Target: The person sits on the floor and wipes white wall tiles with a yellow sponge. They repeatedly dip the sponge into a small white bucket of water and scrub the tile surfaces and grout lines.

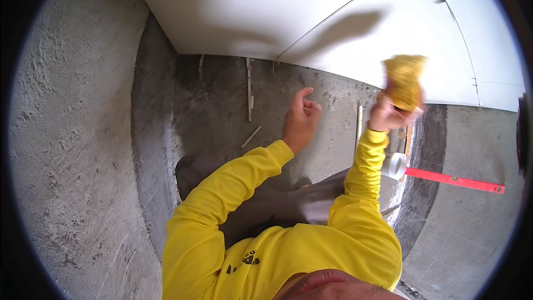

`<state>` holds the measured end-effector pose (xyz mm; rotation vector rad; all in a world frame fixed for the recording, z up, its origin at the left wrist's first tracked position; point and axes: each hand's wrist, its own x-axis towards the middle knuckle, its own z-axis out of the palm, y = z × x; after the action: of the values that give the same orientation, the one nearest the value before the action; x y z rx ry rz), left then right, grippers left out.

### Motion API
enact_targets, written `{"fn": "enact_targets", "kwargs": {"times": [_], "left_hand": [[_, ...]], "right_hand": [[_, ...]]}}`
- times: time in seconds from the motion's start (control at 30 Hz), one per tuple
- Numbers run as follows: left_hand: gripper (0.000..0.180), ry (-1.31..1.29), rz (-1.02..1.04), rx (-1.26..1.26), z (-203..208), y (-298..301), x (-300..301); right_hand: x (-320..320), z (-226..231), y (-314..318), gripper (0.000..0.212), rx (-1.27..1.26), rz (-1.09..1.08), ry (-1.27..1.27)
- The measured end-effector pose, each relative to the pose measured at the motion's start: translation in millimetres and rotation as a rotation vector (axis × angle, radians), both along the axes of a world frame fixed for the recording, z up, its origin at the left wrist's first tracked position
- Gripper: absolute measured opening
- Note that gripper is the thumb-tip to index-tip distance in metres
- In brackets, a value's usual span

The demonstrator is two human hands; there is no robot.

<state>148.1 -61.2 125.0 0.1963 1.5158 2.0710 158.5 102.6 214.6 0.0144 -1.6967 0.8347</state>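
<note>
My right hand (384,115) is raised at the right, close in front of the white wall panels (383,33). It grips a yellow sponge or wadded cloth (404,75), smeared by motion so that its exact kind is unclear. My left hand (301,119) hovers over the concrete floor (222,91), touching nothing. Its fingers are loosely bent and partly apart, with nothing visible in them. Thin dark joints divide the panels, and shadows of my arms fall across them.
A red spirit level (455,180) and a white roll or pipe piece (394,165) are at the right. Thin strips (249,89) and a short stick (251,136) lie on the floor. A rough grey wall (78,133) rises at the left.
</note>
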Motion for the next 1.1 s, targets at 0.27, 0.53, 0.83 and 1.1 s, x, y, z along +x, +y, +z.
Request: {"fn": "enact_targets", "kwargs": {"times": [0.27, 0.53, 0.83, 1.1], "left_hand": [[0.04, 0.124, 0.086, 0.061, -4.6, 5.0, 4.8], [0.038, -0.008, 0.053, 0.086, 24.0, -10.2, -1.0], [0.039, 0.005, 0.046, 0.122, 31.4, -28.5, -4.1], [0.041, 0.037, -0.01, 0.104, 32.4, -23.7, 2.6]], "right_hand": [[-18.9, -219.2, -77.3, 0.031, -0.868, -0.045, -0.816], [-121.6, -298.6, -99.4, 0.042, -1.082, -0.477, -0.688], [-179.2, -266.6, -135.6, 0.049, -1.335, -0.665, -0.528], [-185.8, -259.5, -123.9, 0.037, -1.247, -0.685, -0.458]]}}
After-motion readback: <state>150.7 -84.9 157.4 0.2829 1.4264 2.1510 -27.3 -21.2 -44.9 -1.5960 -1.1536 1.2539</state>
